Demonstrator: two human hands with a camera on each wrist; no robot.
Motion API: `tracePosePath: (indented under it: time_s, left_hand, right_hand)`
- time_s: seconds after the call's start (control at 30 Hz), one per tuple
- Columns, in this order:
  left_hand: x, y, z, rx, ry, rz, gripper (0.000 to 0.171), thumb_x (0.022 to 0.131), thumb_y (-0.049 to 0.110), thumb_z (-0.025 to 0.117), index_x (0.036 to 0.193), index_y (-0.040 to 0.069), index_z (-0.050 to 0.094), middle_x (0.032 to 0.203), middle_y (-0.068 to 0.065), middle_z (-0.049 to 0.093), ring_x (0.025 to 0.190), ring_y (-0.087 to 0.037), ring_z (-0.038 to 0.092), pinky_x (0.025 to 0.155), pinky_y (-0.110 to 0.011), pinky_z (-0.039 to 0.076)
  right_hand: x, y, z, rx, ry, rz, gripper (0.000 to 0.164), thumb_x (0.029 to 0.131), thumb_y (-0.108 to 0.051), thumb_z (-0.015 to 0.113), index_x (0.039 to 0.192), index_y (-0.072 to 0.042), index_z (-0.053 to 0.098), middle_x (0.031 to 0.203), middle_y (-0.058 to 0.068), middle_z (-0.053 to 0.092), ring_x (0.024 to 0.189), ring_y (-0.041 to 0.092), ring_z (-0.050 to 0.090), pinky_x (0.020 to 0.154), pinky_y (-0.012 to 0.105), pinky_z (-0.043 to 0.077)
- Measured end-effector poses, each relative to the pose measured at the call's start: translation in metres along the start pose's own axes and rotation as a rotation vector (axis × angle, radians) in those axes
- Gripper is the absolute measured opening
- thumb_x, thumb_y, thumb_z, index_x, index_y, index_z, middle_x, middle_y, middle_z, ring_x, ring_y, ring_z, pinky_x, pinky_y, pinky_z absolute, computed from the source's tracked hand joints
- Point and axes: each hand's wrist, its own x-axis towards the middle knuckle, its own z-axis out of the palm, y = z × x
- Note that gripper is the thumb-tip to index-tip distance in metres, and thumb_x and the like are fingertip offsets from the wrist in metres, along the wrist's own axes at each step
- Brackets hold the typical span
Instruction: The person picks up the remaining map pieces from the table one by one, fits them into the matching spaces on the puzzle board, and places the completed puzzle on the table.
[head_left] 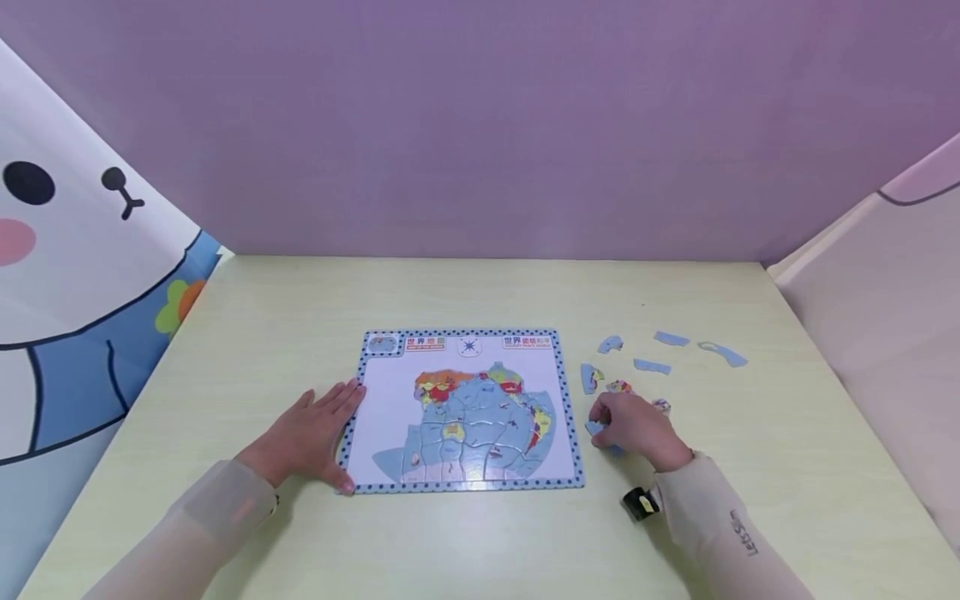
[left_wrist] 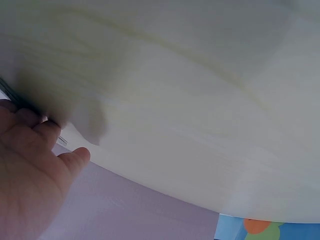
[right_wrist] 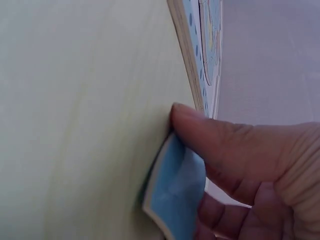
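A world map jigsaw board with a blue dotted border lies on the table, partly filled with joined map pieces. My left hand rests along the board's left edge, fingers extended and thumb at the lower corner. Beyond the board's right edge, my right hand pinches a blue puzzle piece between thumb and fingers, low over the table. The curled fingers partly hide that piece in the head view. Close by lie a piece with green and yellow land and a red and yellow one.
Several loose blue pieces, among them a long curved one, are scattered on the table at the right. A black object is at my right sleeve's cuff. A purple wall rises behind the table.
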Motion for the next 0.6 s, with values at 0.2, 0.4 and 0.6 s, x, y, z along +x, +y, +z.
tracePosePath:
  time_s: [0.2,0.4,0.6]
  left_hand:
    - [-0.0008,0.0012,-0.0010,-0.009,-0.009,-0.010,0.134,0.052,0.067,0.081,0.149,-0.004,0.022,0.154,-0.022,0.024,0.141,-0.042,0.018,0.109,-0.065,0.012]
    - [-0.0013,0.0016,-0.0013,-0.011,-0.007,-0.008,0.134,0.052,0.066,0.082,0.149,-0.004,0.022,0.154,-0.022,0.024,0.141,-0.042,0.018,0.109,-0.066,0.012]
    - [-0.0020,0.0017,-0.0008,-0.009,0.006,0.006,0.133,0.053,0.066,0.081,0.149,-0.005,0.023,0.154,-0.022,0.025,0.141,-0.042,0.019,0.108,-0.066,0.013]
  right_hand:
    - [-0.0012,-0.0011,-0.0032,0.002,-0.004,-0.008,0.022,0.075,-0.007,0.079,0.092,-0.006,0.065,0.089,0.005,0.064,0.077,0.020,0.055,0.070,0.038,0.048]
    - [-0.0003,0.0009,-0.0050,0.009,0.000,0.018,0.023,0.075,-0.010,0.080,0.093,-0.006,0.067,0.090,0.006,0.065,0.077,0.020,0.057,0.069,0.039,0.048]
    - [-0.0004,0.0049,-0.0063,0.010,0.019,0.023,0.026,0.075,-0.013,0.079,0.097,-0.006,0.067,0.091,0.005,0.065,0.078,0.020,0.058,0.070,0.042,0.047]
